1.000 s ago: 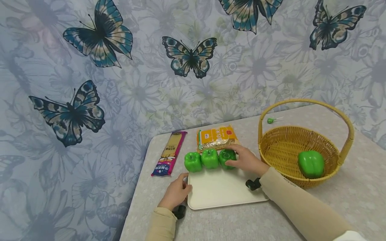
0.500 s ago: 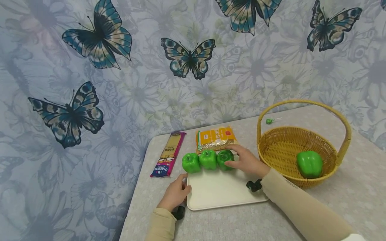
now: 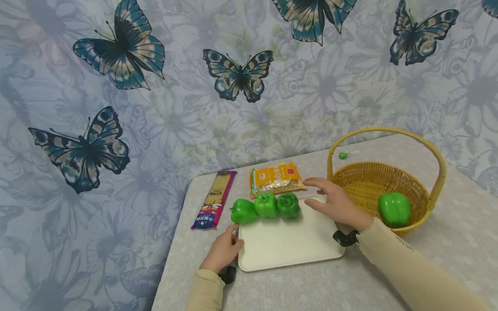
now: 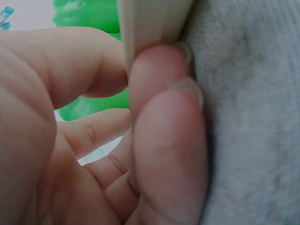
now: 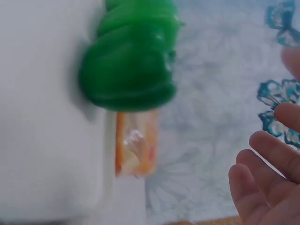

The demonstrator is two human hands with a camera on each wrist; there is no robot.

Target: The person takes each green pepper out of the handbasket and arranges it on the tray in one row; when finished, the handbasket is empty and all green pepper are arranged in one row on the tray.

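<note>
A cream tray (image 3: 288,244) lies on the table, and my left hand (image 3: 221,249) pinches its left edge; the left wrist view shows the tray's rim (image 4: 152,23) between thumb and fingers. Along the tray's far edge sit three green bell peppers in a row. The left pepper (image 3: 244,211) lies tipped with its stem to the left, while the middle pepper (image 3: 266,205) and the darker right pepper (image 3: 288,206) stand upright. My right hand (image 3: 336,203) hovers just right of the darker pepper (image 5: 129,70), fingers spread, holding nothing.
To the right stands a wicker basket (image 3: 362,183) with a tall handle and another green pepper (image 3: 394,210) inside. Behind the tray lies an orange bag of grain (image 3: 276,178); a noodle packet (image 3: 215,200) is at the left. A green lollipop (image 3: 343,155) lies near the wall.
My right hand has let go of the right pepper and drawn back to the right. The left pepper has tipped onto its side. My left hand stays at the tray edge.
</note>
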